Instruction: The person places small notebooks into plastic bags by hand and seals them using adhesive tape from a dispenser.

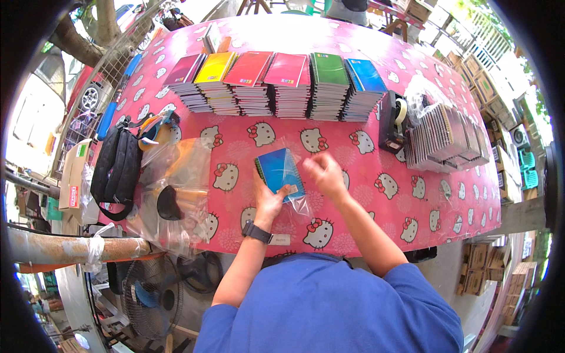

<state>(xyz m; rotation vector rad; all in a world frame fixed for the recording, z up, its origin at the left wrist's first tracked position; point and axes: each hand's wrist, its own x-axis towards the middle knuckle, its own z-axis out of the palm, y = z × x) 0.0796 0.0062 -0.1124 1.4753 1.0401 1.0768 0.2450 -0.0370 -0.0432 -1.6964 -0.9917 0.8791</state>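
A blue spiral notebook (278,169) lies inside a clear plastic sleeve, tilted in front of me over the pink tablecloth. My left hand (268,202) grips its lower left side, the thumb lying across the cover near a small white label. Loose clear film hangs past the notebook's lower right corner. To the right of the notebook, my right hand (327,176) is raised with its fingers curled together; whether something thin is pinched in them is hidden. Farther back stand stacks of spiral notebooks in maroon, yellow, red (250,67), green (329,69) and blue (366,75).
Clear plastic sleeves (176,182) spread over the table's left side, beside a black bag (115,167). A black tape dispenser (390,122) stands right of the stacks, next to a row of wrapped notebooks (444,138). A fan (153,297) is below the left table edge.
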